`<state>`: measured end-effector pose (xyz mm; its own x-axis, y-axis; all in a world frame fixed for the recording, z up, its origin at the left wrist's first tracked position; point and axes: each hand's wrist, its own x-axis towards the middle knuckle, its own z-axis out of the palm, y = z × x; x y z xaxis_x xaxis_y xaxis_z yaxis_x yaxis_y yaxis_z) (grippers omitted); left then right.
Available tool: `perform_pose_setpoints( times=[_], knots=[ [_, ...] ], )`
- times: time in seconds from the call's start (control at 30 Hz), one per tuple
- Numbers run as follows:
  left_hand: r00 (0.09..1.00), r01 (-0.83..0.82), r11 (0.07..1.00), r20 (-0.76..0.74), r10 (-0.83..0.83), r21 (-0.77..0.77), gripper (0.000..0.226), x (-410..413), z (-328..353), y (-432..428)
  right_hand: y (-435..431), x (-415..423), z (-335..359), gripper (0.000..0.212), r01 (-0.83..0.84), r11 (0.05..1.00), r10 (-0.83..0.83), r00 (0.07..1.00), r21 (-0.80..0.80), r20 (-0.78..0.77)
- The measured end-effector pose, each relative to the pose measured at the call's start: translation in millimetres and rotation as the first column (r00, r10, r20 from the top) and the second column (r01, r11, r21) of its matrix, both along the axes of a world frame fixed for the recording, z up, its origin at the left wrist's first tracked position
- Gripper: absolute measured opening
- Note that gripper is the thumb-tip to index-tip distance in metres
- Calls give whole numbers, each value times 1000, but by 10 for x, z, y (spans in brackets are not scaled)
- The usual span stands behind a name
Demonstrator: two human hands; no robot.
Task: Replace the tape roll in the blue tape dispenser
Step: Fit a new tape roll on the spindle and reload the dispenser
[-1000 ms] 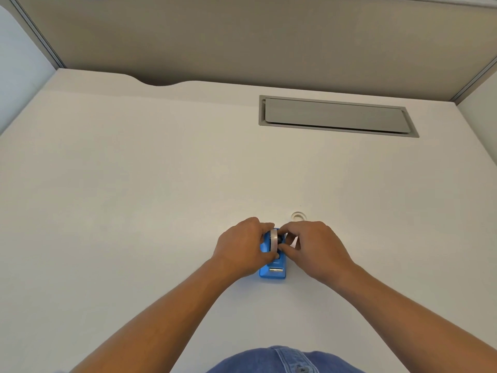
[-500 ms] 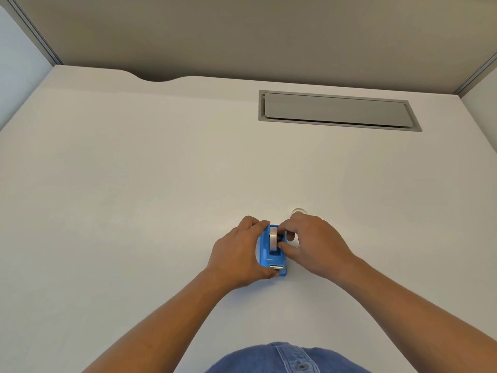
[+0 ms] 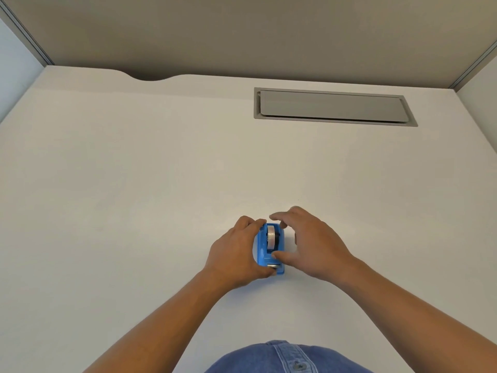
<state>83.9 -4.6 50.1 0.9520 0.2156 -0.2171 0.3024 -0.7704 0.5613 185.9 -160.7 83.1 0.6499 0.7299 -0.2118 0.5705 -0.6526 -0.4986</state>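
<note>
The blue tape dispenser (image 3: 262,250) stands on the white desk (image 3: 134,197), cutter end toward me. A clear tape roll (image 3: 272,237) sits upright in its cradle. My left hand (image 3: 236,254) wraps around the dispenser's left side, with fingers at its far end and thumb near the cutter. My right hand (image 3: 309,243) hovers just right of the dispenser with fingers spread, its thumb tip touching the dispenser's near right side. The small ring seen earlier on the desk is hidden behind my right hand.
A grey cable hatch (image 3: 333,106) is set into the desk at the back right. A grey partition (image 3: 242,33) closes off the far edge, which has a curved cut-out (image 3: 150,76). My denim shirt (image 3: 285,356) shows at the bottom.
The roll has gone down into the dispenser. My right hand has let go of the roll's hub and opened, moving slightly right. The left hand keeps its hold.
</note>
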Motion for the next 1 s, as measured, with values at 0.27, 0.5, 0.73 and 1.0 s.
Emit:
perform_pose_setpoints(
  times=[0.27, 0.5, 0.73, 1.0],
  knots=[
    [1000, -3, 1000, 8, 3, -5, 99, -13, -16, 8, 72, 57, -1, 48, -20, 995, 32, 993, -99, 112],
    [1000, -6, 1000, 14, 6, -6, 101, -14, -23, 3, 83, 7, 5, 42, -34, 995, 43, 995, -97, 95],
    [1000, -9, 1000, 21, 8, 11, 102, -13, -22, -6, 49, -11, -25, 41, -19, 999, 21, 999, -44, 49],
    [1000, -5, 999, 12, 5, 37, 102, -13, -17, -19, 7, -58, 1, 56, 45, 999, -45, 998, -5, 54]
  ],
)
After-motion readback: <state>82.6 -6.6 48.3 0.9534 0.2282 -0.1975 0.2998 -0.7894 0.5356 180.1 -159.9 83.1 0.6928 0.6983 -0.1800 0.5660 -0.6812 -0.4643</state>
